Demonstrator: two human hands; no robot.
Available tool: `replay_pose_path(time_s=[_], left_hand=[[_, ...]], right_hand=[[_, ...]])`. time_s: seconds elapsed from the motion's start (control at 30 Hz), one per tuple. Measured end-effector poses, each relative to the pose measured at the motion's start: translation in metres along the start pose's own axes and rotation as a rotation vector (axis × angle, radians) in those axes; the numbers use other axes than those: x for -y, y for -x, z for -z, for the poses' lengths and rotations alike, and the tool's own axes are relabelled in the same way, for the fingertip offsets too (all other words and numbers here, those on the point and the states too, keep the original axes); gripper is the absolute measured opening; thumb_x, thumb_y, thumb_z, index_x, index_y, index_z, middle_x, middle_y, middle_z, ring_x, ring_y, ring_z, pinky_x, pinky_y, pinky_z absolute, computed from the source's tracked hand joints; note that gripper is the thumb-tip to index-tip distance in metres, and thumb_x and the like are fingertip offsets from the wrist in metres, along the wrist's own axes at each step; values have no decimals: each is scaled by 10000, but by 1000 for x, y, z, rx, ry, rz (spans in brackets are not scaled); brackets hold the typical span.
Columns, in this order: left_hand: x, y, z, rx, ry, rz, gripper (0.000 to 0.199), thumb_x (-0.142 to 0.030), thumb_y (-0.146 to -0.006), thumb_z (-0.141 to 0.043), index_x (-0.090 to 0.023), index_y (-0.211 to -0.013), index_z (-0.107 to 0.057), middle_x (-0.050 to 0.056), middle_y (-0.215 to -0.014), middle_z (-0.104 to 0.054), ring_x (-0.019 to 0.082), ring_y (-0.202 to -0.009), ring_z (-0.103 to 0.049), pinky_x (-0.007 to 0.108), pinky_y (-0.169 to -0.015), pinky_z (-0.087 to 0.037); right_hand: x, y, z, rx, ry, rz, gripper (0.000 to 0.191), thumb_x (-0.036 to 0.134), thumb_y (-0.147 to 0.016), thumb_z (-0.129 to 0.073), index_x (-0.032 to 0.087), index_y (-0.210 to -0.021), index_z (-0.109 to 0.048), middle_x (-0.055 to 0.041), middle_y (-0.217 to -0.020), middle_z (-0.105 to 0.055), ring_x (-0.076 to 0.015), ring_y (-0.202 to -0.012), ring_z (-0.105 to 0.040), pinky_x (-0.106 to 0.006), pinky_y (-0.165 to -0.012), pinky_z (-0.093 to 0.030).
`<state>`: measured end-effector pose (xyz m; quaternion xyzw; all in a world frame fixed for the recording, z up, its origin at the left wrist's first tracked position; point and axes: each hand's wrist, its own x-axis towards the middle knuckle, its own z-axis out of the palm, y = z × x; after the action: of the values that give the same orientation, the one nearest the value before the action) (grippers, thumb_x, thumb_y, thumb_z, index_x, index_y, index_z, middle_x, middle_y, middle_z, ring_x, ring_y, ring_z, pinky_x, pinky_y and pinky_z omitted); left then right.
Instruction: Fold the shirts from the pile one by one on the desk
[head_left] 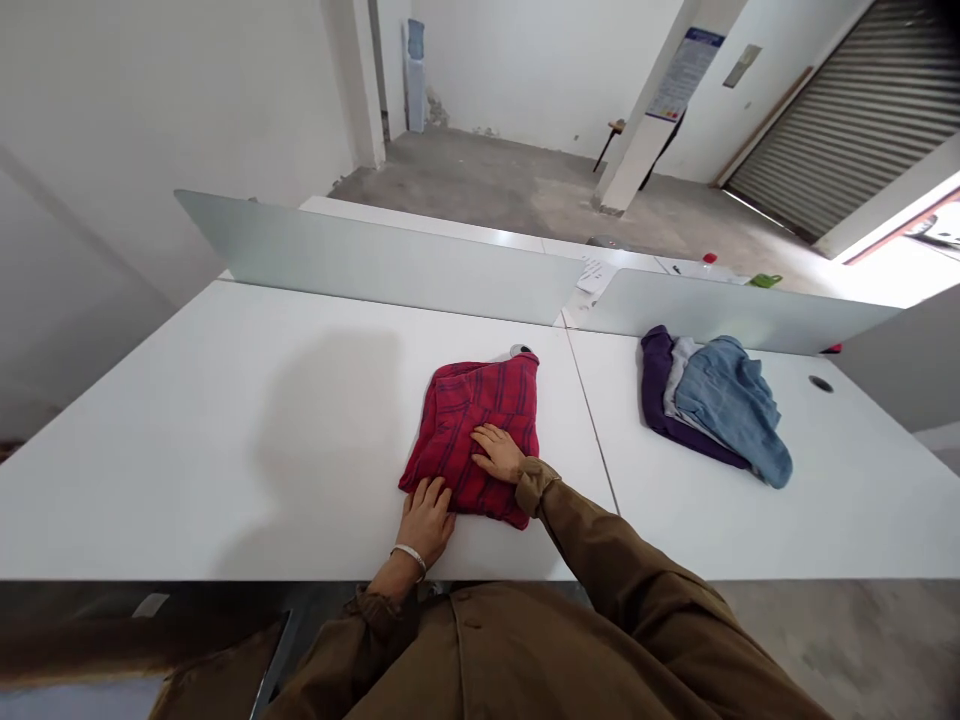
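In the head view, the left hand (425,522) is pressing the near edge of a folded red plaid shirt (469,430) while the right hand (496,452) is lying flat on top, the two just apart. The shirt is sitting near the white desk's (225,450) front edge, with open desktop spreading left. A denim garment (731,410) and a purple garment (656,390) are lying at right, below a frosted divider (375,260).

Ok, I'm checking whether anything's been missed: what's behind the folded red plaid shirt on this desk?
Right behind the folded red plaid shirt, a round cable grommet shows at its far edge, partly covered by the cloth. Farther back stands a frosted divider panel. The desk beneath the shirt is hidden.
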<state>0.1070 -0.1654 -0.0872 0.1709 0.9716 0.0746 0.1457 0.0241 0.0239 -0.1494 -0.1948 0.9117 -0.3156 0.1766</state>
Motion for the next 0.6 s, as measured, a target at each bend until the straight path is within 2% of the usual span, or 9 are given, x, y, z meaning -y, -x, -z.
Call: replay_pose_path(time_s=[0.07, 0.13, 0.2, 0.27, 0.37, 0.43, 0.53, 0.6], left_hand=[[7, 2, -3, 29, -50, -45, 372, -215, -774, -424, -158, -1132, -509, 89, -1264, -457, 278, -1194, -339, 432, -930, -354], [13, 5, -4, 22, -97, -67, 399, -194, -763, -424, -172, -1155, -495, 87, -1287, -435, 274, -1206, -325, 430, -930, -348], [18, 5, -5, 3, -148, -71, 420, -164, -750, -419, -188, -1162, -496, 87, -1300, -423, 283, -1216, -310, 462, -934, -328], [21, 2, -6, -15, -196, -80, 425, -138, -743, -409, -200, -1151, -510, 84, -1290, -438, 288, -1215, -313, 491, -945, -300], [25, -7, -4, -7, -251, -113, 418, -114, -749, -389, -202, -1133, -529, 86, -1251, -478, 274, -1174, -371, 479, -949, -300], [24, -14, 1, 34, -282, -126, 419, -99, -756, -371, -196, -1130, -533, 94, -1232, -493, 262, -1137, -413, 459, -935, -324], [10, -19, 10, 93, -307, -117, 450, -82, -737, -380, -188, -1155, -511, 110, -1246, -476, 271, -1150, -400, 480, -936, -321], [-13, -19, 11, 123, -272, -177, 493, -122, -721, -429, -195, -1208, -459, 109, -1301, -420, 285, -1212, -322, 505, -973, -271]], right_hand=[[-2, 7, 7, -59, -86, -27, 455, 338, -823, -400, 133, -1227, -435, -110, -1257, -445, -199, -1195, -363, -367, -1005, -303], [-6, 19, 12, -185, -145, -84, 438, 321, -813, -406, 125, -1203, -445, -118, -1225, -468, -188, -1157, -402, -353, -990, -329], [-12, 36, 15, -325, -172, -168, 417, 310, -793, -429, 129, -1167, -464, -119, -1202, -479, -198, -1144, -409, -367, -985, -333], [-21, 52, 17, -408, -211, -299, 406, 305, -775, -449, 126, -1139, -471, -125, -1171, -493, -203, -1110, -438, -371, -962, -354], [-38, 67, 18, -367, -342, -540, 460, 346, -766, -467, 118, -1164, -430, -137, -1168, -484, -186, -974, -532, -340, -856, -430], [-48, 68, 17, -310, -431, -647, 531, 402, -754, -487, 129, -1199, -391, -135, -1184, -475, -165, -879, -573, -321, -801, -451], [-59, 60, 13, -296, -514, -684, 623, 468, -715, -526, 147, -1224, -362, -124, -1184, -487, -164, -869, -583, -315, -808, -444], [-64, 52, 10, -301, -569, -682, 660, 490, -701, -534, 138, -1230, -357, -126, -1167, -507, -180, -919, -574, -316, -829, -435]])
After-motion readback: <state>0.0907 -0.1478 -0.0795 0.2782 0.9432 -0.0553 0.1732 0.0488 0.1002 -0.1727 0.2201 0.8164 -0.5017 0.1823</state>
